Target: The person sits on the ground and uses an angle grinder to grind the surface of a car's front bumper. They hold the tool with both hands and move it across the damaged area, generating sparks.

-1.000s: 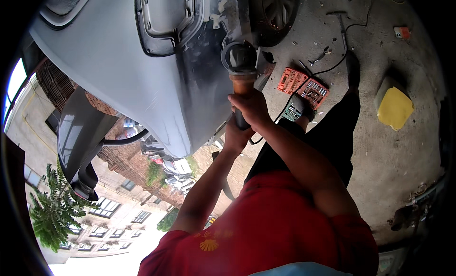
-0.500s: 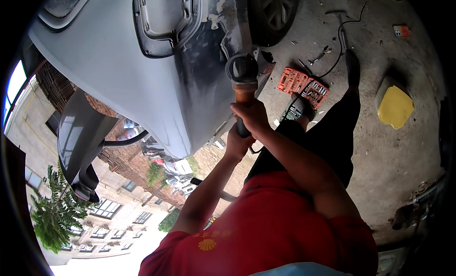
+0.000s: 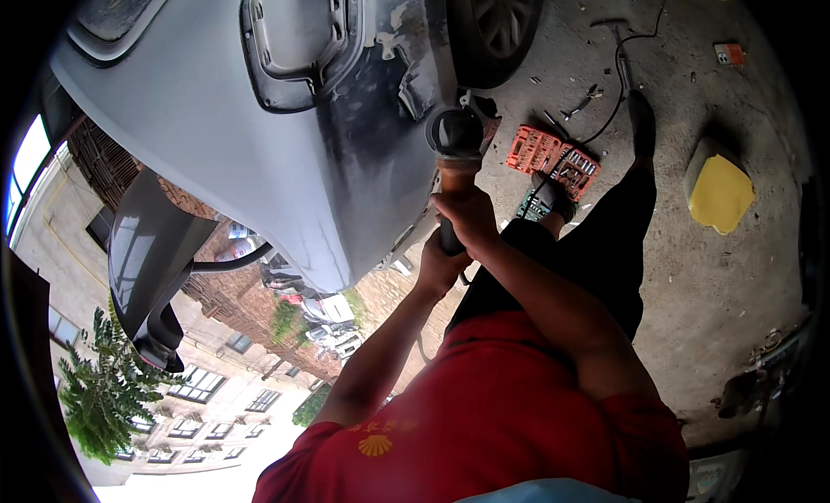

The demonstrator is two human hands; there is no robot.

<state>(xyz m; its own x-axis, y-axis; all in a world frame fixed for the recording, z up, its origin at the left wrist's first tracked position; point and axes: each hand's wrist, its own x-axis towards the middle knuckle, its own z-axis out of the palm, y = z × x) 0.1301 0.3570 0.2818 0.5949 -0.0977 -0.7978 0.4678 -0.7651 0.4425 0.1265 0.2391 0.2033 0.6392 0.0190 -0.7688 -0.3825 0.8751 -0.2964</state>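
Observation:
Both hands are wrapped round an angle grinder (image 3: 457, 176) with an orange-brown body, a dark head and a black rear handle. My left hand (image 3: 443, 266) is closed round the rear end. My right hand (image 3: 469, 219) is closed just ahead of it, on the body. The grinder's head lies over the lower edge of a grey car body panel (image 3: 225, 131), beside a scuffed dark patch (image 3: 367, 114). From this angle I cannot tell whether the disc touches the metal.
A car wheel (image 3: 497, 32) stands just beyond the panel. By my foot lies an open orange socket set (image 3: 575, 170); a black cable (image 3: 621, 79) and a hammer (image 3: 623, 64) are farther off. A yellow-topped container (image 3: 721, 196) is at right. A detached-looking grey part (image 3: 156, 252) juts out at left.
The angle grinder and both hands have shifted to the right and slightly nearer to me, along the panel's edge. The grip stays the same.

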